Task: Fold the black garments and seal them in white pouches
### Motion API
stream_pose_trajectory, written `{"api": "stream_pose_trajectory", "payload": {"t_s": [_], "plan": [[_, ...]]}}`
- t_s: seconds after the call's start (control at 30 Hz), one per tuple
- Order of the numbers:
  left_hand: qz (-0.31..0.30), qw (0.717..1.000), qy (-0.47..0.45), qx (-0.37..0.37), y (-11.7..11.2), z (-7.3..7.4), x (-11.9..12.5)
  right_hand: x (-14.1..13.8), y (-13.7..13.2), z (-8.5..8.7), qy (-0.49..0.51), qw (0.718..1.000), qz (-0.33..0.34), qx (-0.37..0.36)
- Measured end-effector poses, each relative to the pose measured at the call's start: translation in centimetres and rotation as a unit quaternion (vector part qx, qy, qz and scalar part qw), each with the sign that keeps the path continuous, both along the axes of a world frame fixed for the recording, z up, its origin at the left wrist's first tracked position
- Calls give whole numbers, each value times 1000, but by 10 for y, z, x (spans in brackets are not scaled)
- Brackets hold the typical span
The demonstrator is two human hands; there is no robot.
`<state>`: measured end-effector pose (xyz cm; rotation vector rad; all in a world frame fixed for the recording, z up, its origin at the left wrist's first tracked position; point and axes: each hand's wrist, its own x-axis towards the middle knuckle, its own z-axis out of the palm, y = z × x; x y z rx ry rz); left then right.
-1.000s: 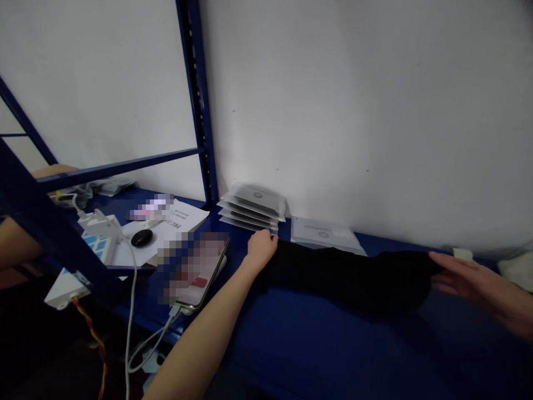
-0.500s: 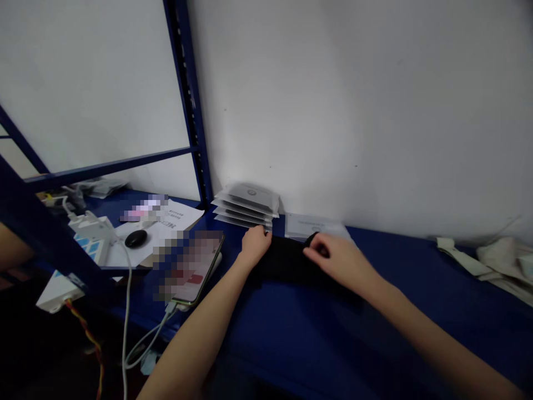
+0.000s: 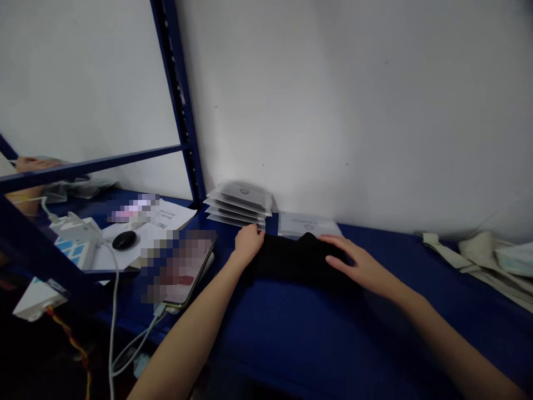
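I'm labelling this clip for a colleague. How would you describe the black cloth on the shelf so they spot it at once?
Start at the blue shelf along the white wall. Just in front of the stacked grey packets lies the black cloth. It alone has the left hand and right hand on it.

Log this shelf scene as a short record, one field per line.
Left hand: at the left end of the black cloth, just in front of the packet stack
Right hand: lying on the cloth's right end, fingers extended
Surface: blue steel shelf
Nearby: stack of grey sealed packets; flat packet
Rest: smartphone, screen blurred, with a cable attached; black computer mouse; papers; pale cloth items
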<state>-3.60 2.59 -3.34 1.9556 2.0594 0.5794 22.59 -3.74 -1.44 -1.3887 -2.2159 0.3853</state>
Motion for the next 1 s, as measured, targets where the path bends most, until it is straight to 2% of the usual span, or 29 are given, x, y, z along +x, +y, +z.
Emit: {"api": "stream_pose_trajectory", "payload": {"t_s": [0.17,0.4,0.5,0.63,0.77,1.0], "plan": [[-1,1000,-2,-8,1,0,-1,-7,1,-14,-84,993,58,-55],[9,1000,-11,-13,2,-1,0,3,1,-11,-94,987,80,-99],[10,1000,0,-30,-3,5,1,2,0,-10,-95,987,78,-99],[19,994,53,-92,-17,19,1,3,0,-11,-90,988,74,-105],[-12,982,98,-164,-28,30,2,6,1,-12,-90,988,70,-107],[-24,978,100,-183,-29,35,6,6,1,-13,-92,988,66,-103]]}}
